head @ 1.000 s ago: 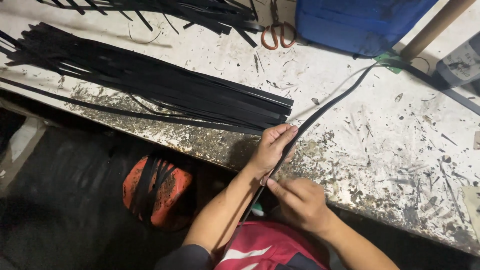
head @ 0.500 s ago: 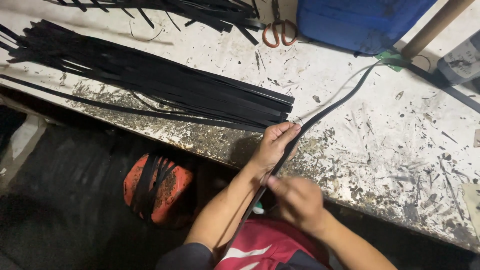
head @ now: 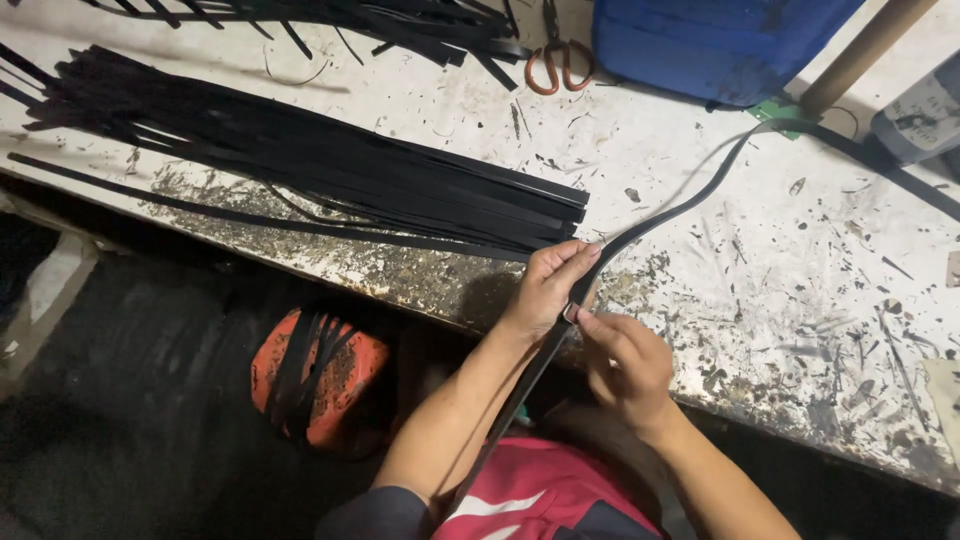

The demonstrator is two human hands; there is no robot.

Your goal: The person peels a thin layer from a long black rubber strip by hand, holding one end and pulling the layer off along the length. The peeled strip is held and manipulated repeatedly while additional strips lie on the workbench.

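Observation:
A long black strip [head: 668, 213] runs from the upper right of the worn white table [head: 760, 300] down over its front edge toward my lap. My left hand [head: 545, 288] pinches this strip at the table edge, fingers wrapped over it. My right hand [head: 628, 362] grips the same strip just below, thumb and forefinger touching a small shiny point on it. A thick pile of cut black strips [head: 330, 170] lies flat to the left, its squared ends close to my left hand.
Orange-handled scissors [head: 556, 62] lie at the back by more black strips [head: 400, 25]. A blue container [head: 710, 45] and a wooden pole [head: 865, 50] stand at the back right. Below the table sits an orange object [head: 315, 375] draped with black strips.
Both hands stay on the strip at the table edge. My right hand has come up closer to the left, and the strip's curve on the table has shifted slightly.

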